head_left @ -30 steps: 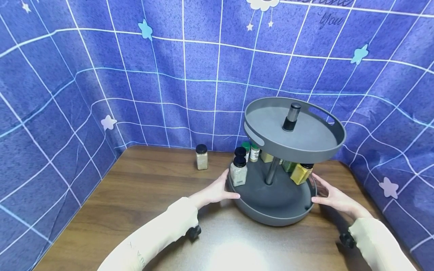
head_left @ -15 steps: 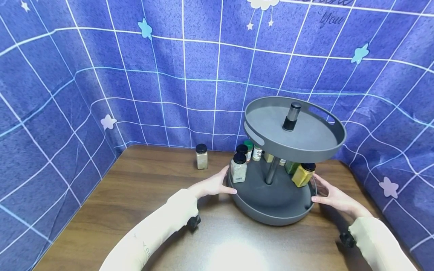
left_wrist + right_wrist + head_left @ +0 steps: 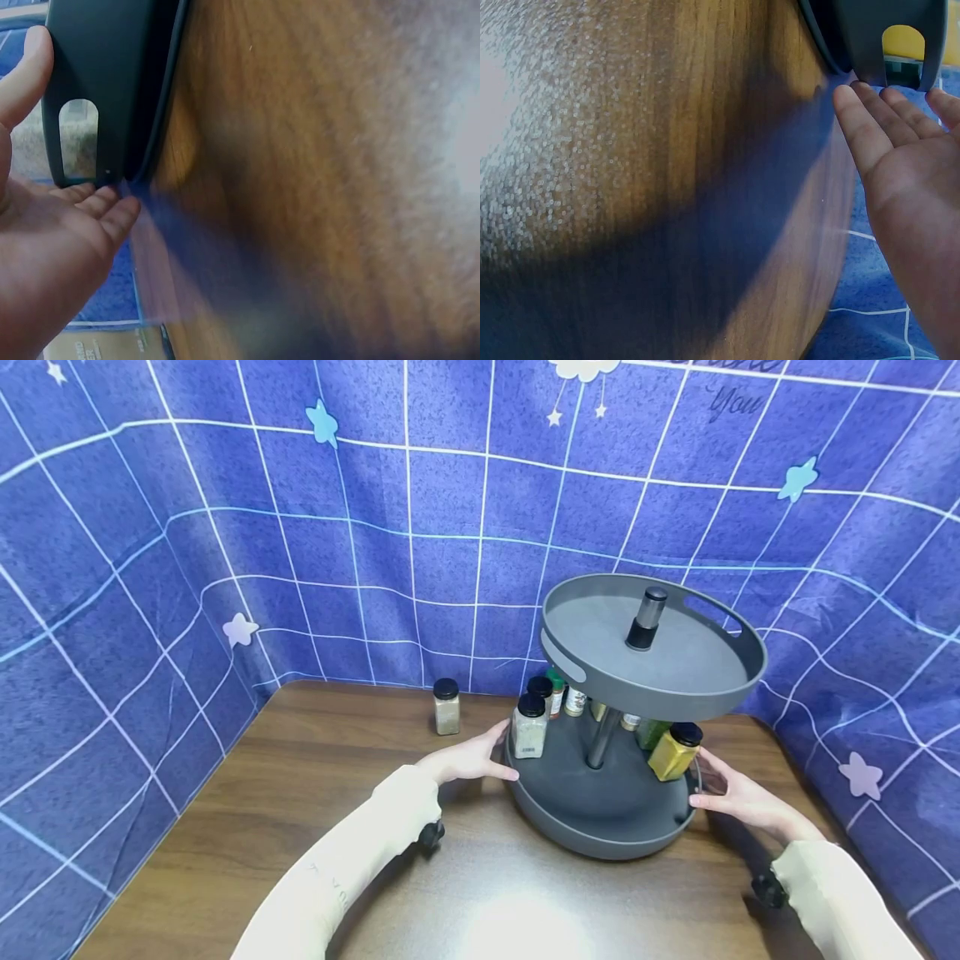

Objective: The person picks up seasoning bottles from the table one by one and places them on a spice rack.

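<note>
A dark grey two-tier turntable (image 3: 600, 814) stands on the wooden table. At its lower tier's left rim is my left hand (image 3: 467, 758), thumb toward the front, fingertips at the outer wall. On the opposite side my right hand (image 3: 742, 795) touches the rim with fingers extended. In the left wrist view the tier's wall (image 3: 94, 45) has a slot near my fingertips. The lower tier carries a jar of pale seasoning (image 3: 529, 737) at left, a yellow spice jar (image 3: 672, 757) at right and several more jars behind, partly hidden by the upper tier (image 3: 690, 652).
A black-lidded seasoning jar (image 3: 447, 713) stands alone on the table (image 3: 322, 752), left of the turntable. The blue gridded curtain (image 3: 375, 568) hangs close behind and along both sides. The upper tier holds no jars around its central post (image 3: 647, 618).
The lower tier has turned clockwise seen from above: the left jars shifted backward, the yellow jar forward and right. My left hand slid slightly backward with it; my right hand stayed nearly still.
</note>
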